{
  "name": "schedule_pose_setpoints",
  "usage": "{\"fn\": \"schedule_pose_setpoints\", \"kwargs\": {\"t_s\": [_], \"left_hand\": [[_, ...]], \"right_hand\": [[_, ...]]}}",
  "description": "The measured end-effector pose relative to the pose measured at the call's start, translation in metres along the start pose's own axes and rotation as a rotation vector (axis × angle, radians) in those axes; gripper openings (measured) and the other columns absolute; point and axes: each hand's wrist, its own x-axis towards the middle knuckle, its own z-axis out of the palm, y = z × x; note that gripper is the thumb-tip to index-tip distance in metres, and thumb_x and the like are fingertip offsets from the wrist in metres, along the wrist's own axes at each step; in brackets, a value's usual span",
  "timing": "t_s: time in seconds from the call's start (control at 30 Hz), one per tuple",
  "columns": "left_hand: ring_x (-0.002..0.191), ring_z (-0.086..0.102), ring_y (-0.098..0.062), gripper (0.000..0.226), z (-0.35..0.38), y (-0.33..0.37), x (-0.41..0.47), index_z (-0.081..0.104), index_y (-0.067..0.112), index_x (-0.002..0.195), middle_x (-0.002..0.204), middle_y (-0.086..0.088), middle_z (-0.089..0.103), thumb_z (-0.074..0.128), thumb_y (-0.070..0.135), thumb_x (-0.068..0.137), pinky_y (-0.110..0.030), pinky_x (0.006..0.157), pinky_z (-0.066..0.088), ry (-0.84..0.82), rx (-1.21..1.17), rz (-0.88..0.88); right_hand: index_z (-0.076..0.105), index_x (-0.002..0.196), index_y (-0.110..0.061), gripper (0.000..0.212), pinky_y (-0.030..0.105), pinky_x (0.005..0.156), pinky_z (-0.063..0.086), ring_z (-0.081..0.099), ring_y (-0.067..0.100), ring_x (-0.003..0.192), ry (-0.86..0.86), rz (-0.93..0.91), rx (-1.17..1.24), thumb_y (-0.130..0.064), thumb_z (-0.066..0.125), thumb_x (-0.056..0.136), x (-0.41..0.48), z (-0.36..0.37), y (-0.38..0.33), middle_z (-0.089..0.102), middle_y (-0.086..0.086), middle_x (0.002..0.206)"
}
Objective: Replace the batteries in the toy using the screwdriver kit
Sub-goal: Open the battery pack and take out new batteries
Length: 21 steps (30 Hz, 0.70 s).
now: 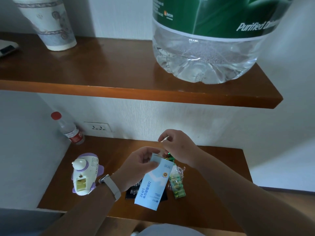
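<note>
A white and purple airplane-shaped toy (86, 174) lies on the lower wooden shelf (213, 167), its battery compartment open and showing yellow metal. My left hand (138, 165) grips the top end of the light blue screwdriver kit box (153, 184), held tilted above the shelf. A black tray of screwdriver bits (132, 190) lies under the box, mostly hidden. My right hand (177, 147) hovers just above the box's open end, thumb and fingertips pinched together; what they pinch I cannot make out. A pack of green batteries (177, 184) in clear wrap lies right of the box.
A small clear bottle with a red cap (69, 128) stands at the back left near a wall socket (98, 127). Overhead, an upper wooden shelf (119, 79) carries a large water jug (208, 40) and a patterned vase (49, 23).
</note>
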Motion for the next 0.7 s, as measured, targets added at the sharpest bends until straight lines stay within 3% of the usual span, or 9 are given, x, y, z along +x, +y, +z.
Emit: {"fn": "schedule_pose_setpoints", "kwargs": {"t_s": [0.23, 0.4, 0.7], "left_hand": [[0.097, 0.072, -0.030, 0.025, 0.005, 0.003, 0.000, 0.063, 0.012, 0.116, 0.104, -0.011, 0.074, 0.062, 0.001, 0.093, -0.033, 0.078, 0.058, -0.022, -0.041, 0.004], [0.097, 0.072, -0.029, 0.023, 0.008, 0.003, 0.000, 0.063, 0.013, 0.115, 0.103, -0.010, 0.074, 0.062, 0.004, 0.094, -0.034, 0.080, 0.058, -0.017, -0.042, 0.010], [0.096, 0.072, -0.031, 0.023, 0.010, 0.006, -0.002, 0.063, 0.010, 0.114, 0.103, -0.013, 0.074, 0.063, 0.002, 0.093, -0.034, 0.079, 0.058, -0.004, -0.086, 0.028]], "right_hand": [[0.065, 0.094, -0.021, 0.027, 0.040, 0.078, 0.062, 0.075, 0.017, 0.073, 0.098, 0.145, 0.457, -0.007, 0.044, 0.086, -0.004, 0.012, 0.007, 0.066, -0.003, 0.058], [0.064, 0.096, -0.027, 0.025, 0.029, 0.068, 0.056, 0.075, 0.013, 0.074, 0.075, 0.101, 0.428, -0.013, 0.044, 0.092, -0.008, 0.014, 0.006, 0.068, -0.007, 0.062], [0.058, 0.098, -0.043, 0.025, 0.033, 0.064, 0.060, 0.071, 0.018, 0.070, 0.075, -0.065, 0.274, -0.023, 0.044, 0.101, -0.017, 0.015, 0.008, 0.071, -0.008, 0.076]]}}
